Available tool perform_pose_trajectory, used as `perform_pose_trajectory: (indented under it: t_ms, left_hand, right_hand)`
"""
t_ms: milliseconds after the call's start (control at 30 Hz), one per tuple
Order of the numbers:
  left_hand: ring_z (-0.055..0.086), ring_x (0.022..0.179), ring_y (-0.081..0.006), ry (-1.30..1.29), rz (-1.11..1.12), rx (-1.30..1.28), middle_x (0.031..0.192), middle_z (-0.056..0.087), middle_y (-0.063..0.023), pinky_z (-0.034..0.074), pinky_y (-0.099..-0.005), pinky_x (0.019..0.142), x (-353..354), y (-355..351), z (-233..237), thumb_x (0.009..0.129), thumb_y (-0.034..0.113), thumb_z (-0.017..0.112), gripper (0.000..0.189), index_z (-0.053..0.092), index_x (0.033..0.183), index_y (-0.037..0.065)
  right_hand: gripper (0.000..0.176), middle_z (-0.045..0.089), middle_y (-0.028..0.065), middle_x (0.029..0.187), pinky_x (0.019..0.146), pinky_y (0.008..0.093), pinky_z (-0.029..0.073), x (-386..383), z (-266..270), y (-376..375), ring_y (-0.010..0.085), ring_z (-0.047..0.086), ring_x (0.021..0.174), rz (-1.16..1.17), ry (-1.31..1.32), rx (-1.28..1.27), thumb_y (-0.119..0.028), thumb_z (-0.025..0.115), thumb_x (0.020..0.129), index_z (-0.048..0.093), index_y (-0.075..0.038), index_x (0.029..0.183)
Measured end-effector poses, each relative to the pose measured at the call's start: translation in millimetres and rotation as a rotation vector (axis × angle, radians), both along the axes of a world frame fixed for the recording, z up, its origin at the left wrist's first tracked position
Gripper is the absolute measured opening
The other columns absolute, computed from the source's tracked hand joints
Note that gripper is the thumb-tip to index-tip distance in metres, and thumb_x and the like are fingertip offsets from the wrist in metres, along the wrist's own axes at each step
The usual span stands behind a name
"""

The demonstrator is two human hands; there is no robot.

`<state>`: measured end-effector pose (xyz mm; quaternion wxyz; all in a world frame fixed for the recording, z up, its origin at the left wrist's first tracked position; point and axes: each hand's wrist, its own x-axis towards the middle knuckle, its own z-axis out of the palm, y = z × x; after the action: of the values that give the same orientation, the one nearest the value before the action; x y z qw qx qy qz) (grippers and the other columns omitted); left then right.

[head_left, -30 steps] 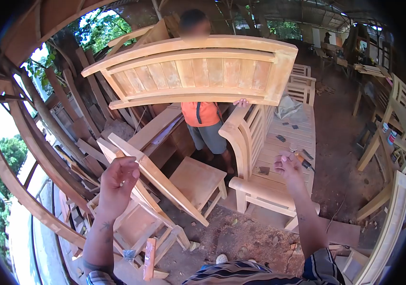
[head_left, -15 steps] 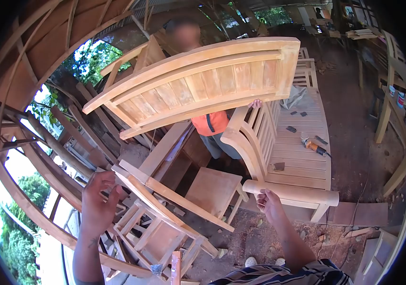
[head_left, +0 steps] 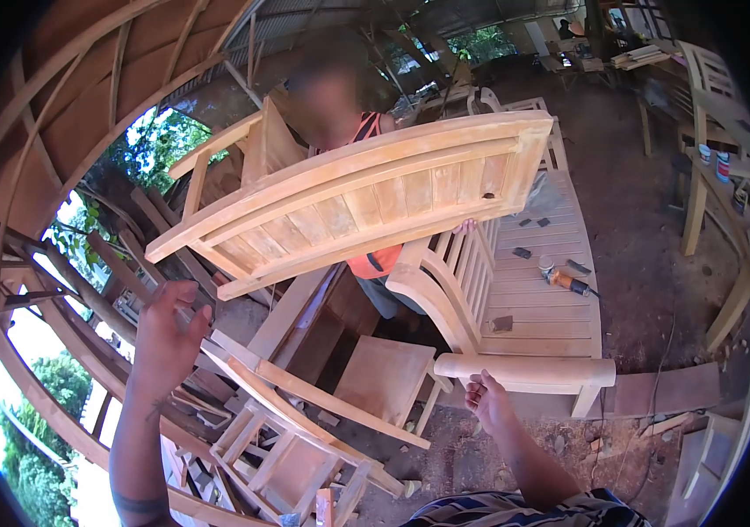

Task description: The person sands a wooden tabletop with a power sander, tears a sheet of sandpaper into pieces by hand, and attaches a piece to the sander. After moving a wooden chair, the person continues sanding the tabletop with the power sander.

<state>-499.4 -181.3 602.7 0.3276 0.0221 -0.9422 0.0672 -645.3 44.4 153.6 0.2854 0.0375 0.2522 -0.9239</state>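
1. Chair [head_left: 305, 395] lies tipped at lower centre, just left of the bench [head_left: 542, 316]. Its top rail runs up toward the left hand.
2. Left hand [head_left: 169, 338]: raised, back to camera, fingers spread and released, palm at the rail's end. Contact unclear.
3. Right hand [head_left: 487, 402]: low, fingers curled, tips at the underside of the bench's armrest [head_left: 533, 369]. Cannot tell if it actually grips.
4. Versus a second ago: right hand has dropped from over the seat to the armrest, and left hand has uncurled.
5. Co-worker behind holds a slatted panel [head_left: 366, 198] over the chair, with the co-worker's hand [head_left: 465, 227] at its lower edge. Panel tilts more than before and hides most of their torso.
6. Power tool [head_left: 559, 279] lies on the bench seat. Stacked timber [head_left: 94, 290] crowds the left.
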Motion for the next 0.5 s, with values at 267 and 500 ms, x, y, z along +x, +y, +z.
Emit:
perform_pose_trajectory:
  t_ms: [267,500]
  left_hand:
    - [0.065,0.085,-0.0296,0.049,0.025,0.027,0.091,0.064,-0.0196,0.051,-0.0379,0.076,-21.8,20.2,15.2,0.079,0.006,0.067,0.028,0.059,0.104,-0.003]
    - [0.064,0.082,-0.0230,0.065,0.094,-0.029,0.088,0.064,-0.0152,0.051,-0.0350,0.074,-41.7,6.7,22.9,0.082,0.011,0.068,0.030,0.057,0.106,-0.003]
  right_hand:
    - [0.033,0.057,-0.0005,0.080,0.072,0.0281,0.044,-12.9,-6.9,22.3,0.0109,0.053,0.073,-0.070,0.000,-0.063,-0.043,0.056,0.092,0.054,-0.011,0.099]
    - [0.033,0.056,-0.0009,0.079,0.070,0.0273,0.044,-25.7,-9.9,23.2,0.0112,0.054,0.071,-0.063,-0.020,-0.105,-0.044,0.056,0.092,0.056,-0.011,0.096]
